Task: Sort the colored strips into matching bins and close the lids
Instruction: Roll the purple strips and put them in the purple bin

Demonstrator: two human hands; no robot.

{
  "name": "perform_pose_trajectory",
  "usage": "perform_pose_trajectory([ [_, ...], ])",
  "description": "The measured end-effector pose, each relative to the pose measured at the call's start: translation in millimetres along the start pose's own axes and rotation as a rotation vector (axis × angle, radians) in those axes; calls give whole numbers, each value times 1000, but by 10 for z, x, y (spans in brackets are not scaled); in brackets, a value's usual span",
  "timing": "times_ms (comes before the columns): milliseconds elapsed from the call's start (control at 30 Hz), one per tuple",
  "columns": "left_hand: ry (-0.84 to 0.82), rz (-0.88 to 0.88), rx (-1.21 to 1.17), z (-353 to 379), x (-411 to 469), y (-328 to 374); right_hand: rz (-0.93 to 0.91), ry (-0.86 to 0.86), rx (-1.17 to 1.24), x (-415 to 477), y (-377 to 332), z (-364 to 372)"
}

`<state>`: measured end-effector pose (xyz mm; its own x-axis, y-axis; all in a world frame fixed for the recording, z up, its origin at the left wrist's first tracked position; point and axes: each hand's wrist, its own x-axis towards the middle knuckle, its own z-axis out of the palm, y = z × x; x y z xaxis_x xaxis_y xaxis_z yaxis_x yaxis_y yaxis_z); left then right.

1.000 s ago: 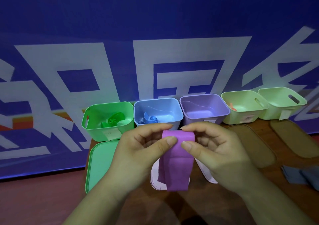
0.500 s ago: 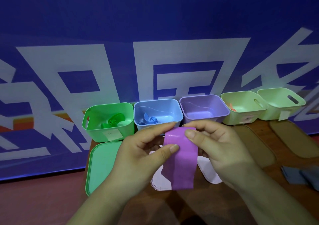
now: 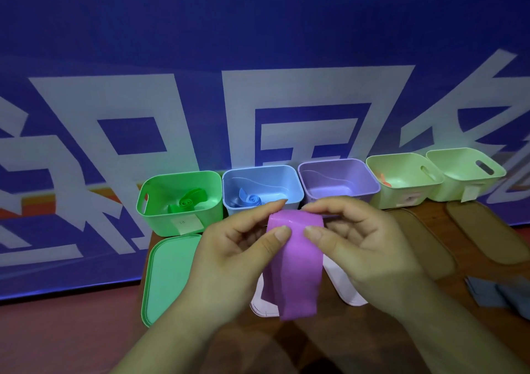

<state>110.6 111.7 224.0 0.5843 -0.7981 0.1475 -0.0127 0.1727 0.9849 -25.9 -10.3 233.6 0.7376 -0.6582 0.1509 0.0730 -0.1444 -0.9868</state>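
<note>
A purple strip (image 3: 292,270) hangs between my hands, its top end curled over. My left hand (image 3: 232,256) pinches that end from the left and my right hand (image 3: 361,247) from the right, thumbs nearly touching. Behind them stands a row of open bins: a green bin (image 3: 160,218) with a rolled green strip (image 3: 187,201), a blue bin (image 3: 289,184) with a rolled blue strip (image 3: 251,200), an empty purple bin (image 3: 338,181), and two pale green bins (image 3: 401,178) (image 3: 464,173), the nearer one showing an orange piece (image 3: 384,180).
A green lid (image 3: 169,276) lies flat in front of the green bin. Pale pink lids (image 3: 347,287) lie under my hands. Two brown lids (image 3: 424,244) (image 3: 487,233) lie at the right, and grey-blue strips (image 3: 499,290) at the right edge. A blue banner hangs behind.
Both hands have rolled the strip's top end over further, and the hanging part has shortened slightly. The hands stay in front of the purple bin.
</note>
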Motion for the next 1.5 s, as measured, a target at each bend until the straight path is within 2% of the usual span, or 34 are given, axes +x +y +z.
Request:
perform_pose_trajectory([
  [233, 3, -21, -26, 8, 10, -4, -164, -37, -132, 3, 20, -32],
  [400, 24, -16, 77, 41, -16, 44, -114, -15, -143, -12, 45, -19],
  [567, -8, 0, 273, 14, -42, 67, -23, -34, 14, -15, 61, -5],
  [733, -27, 13, 293, -26, -64, -23, 55, 5, 98, 22, 79, 14],
  [900, -38, 107, 292, -15, -70, -21, 132, 43, 176, 58, 58, 11],
  [1200, -53, 141, 473, 19, -56, -94, 137, 69, 79, 45, 101, 26],
  [1500, 74, 108, 410, 70, -44, -117, 4, 44, -40, -48, 156, 81],
])
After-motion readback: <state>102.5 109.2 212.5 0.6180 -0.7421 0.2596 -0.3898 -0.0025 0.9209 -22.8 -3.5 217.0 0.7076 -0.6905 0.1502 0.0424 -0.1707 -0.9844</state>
